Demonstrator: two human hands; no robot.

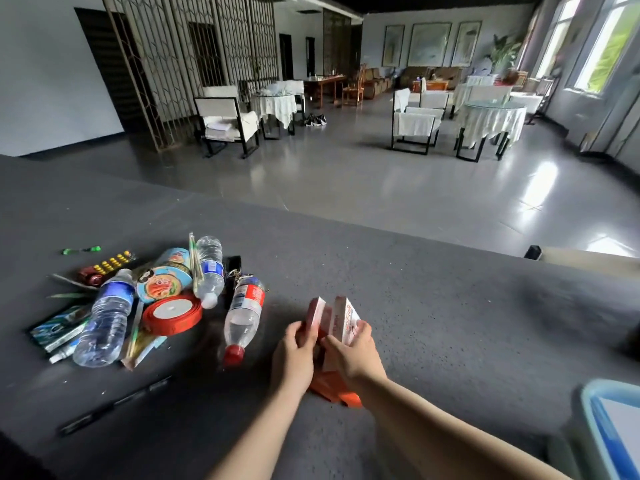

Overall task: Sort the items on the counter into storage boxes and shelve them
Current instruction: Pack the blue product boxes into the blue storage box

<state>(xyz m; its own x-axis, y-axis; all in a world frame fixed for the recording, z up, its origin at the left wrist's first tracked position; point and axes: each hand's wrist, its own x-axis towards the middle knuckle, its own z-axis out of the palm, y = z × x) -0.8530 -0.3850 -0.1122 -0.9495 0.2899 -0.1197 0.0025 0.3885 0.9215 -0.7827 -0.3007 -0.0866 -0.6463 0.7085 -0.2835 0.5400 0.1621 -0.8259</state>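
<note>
Both hands work over the dark grey counter (433,306) near its middle. My left hand (296,355) grips a small red and white box (316,315) held upright. My right hand (353,356) grips a second red and white box (344,318) beside it. Under the hands lie more orange-red packets (334,386) flat on the counter. At the left sits a pile: three water bottles (105,318) (210,268) (244,315), a red ribbon roll (172,315), a colourful round tub (166,277) and a blister pack of yellow pills (112,263).
A blue-rimmed storage box (609,434) stands at the lower right corner. A black pen (114,405) lies at the front left, a green item (81,250) at the far left. Beyond the counter's far edge lies a hall with chairs and draped tables.
</note>
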